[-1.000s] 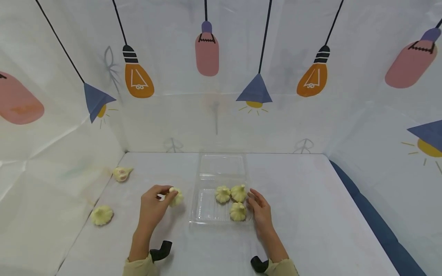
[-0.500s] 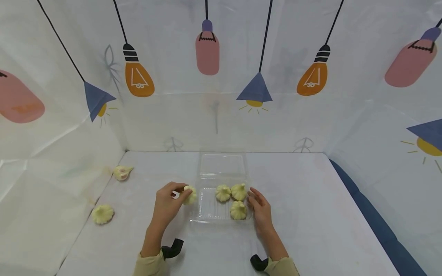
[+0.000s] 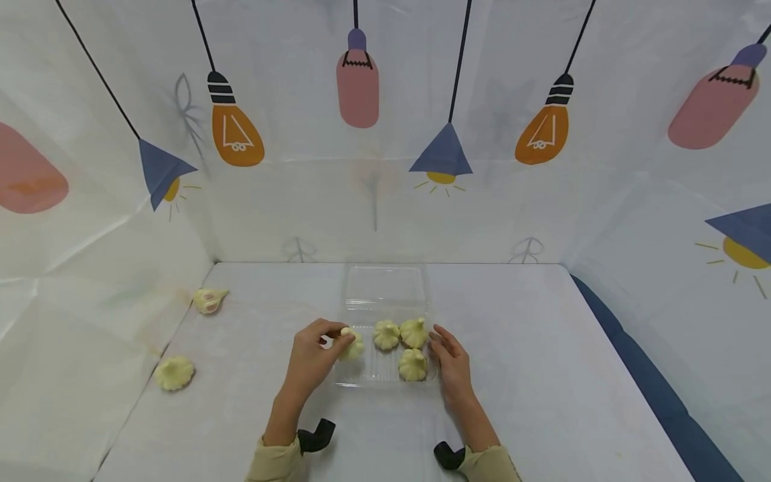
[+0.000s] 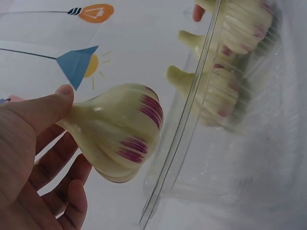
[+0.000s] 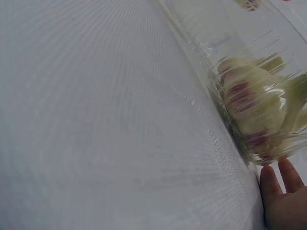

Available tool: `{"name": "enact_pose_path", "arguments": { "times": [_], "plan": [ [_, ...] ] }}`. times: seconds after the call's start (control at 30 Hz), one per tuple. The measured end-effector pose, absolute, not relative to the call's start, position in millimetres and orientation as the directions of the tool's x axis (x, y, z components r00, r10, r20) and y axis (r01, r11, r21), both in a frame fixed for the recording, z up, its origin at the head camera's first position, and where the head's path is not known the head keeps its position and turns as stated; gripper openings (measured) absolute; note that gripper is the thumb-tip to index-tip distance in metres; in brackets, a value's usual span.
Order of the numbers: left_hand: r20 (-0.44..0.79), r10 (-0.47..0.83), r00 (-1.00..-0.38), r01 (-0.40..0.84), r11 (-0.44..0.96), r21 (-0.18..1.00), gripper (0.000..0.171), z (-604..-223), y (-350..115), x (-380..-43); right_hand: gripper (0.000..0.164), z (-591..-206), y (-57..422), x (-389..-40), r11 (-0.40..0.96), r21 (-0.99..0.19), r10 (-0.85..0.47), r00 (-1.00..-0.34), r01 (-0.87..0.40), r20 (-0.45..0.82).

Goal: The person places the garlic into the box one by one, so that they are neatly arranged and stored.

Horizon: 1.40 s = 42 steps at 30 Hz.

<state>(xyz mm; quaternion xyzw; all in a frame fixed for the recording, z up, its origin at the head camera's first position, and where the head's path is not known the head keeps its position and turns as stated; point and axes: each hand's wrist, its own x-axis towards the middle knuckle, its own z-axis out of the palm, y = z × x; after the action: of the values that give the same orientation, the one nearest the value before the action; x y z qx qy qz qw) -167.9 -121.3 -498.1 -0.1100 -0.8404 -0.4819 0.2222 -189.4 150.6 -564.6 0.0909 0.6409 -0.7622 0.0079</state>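
My left hand (image 3: 311, 358) pinches a garlic bulb (image 4: 115, 132) by its stem, over the left edge of a clear plastic box (image 3: 367, 380). Purple streaks mark the bulb's pale side in the left wrist view. Inside the box, toward its right side, sit three more garlic bulbs (image 3: 413, 365). My right hand (image 3: 454, 368) is at the box's right wall, fingers loosely bent and holding nothing. In the right wrist view its fingertips (image 5: 271, 179) touch or nearly touch the clear wall beside a bulb (image 5: 254, 100).
Two more garlic bulbs lie at the table's left edge, one farther back (image 3: 209, 301) and one nearer (image 3: 175, 373). The box's lid (image 3: 385, 282) lies folded back behind it. A white sheet printed with lamps (image 3: 446, 150) hangs round the table (image 3: 542, 375).
My left hand has carried the garlic bulb rightward, from beside the box to above its left edge. The right hand has stayed at the box's right side.
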Motion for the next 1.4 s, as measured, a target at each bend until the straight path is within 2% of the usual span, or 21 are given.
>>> {"name": "enact_pose_path", "arguments": {
  "times": [0.17,0.7,1.4],
  "plan": [
    [0.492,-0.014,-0.871,0.420,0.499,0.758,0.015,-506,-113,-170,0.041,-564,151,-189,-0.180,-0.974,0.105,-0.982,0.135,-0.156],
    [0.422,0.006,-0.906,0.367,0.508,0.779,0.017,-520,-93,-168,0.040,-563,151,-189,-0.178,-0.975,0.111,-0.982,0.134,-0.155],
    [0.439,0.046,-0.897,0.398,0.513,0.760,0.019,-537,-82,-169,0.043,-561,148,-188,-0.151,-0.976,0.105,-0.979,0.160,-0.176]
  ]
}}
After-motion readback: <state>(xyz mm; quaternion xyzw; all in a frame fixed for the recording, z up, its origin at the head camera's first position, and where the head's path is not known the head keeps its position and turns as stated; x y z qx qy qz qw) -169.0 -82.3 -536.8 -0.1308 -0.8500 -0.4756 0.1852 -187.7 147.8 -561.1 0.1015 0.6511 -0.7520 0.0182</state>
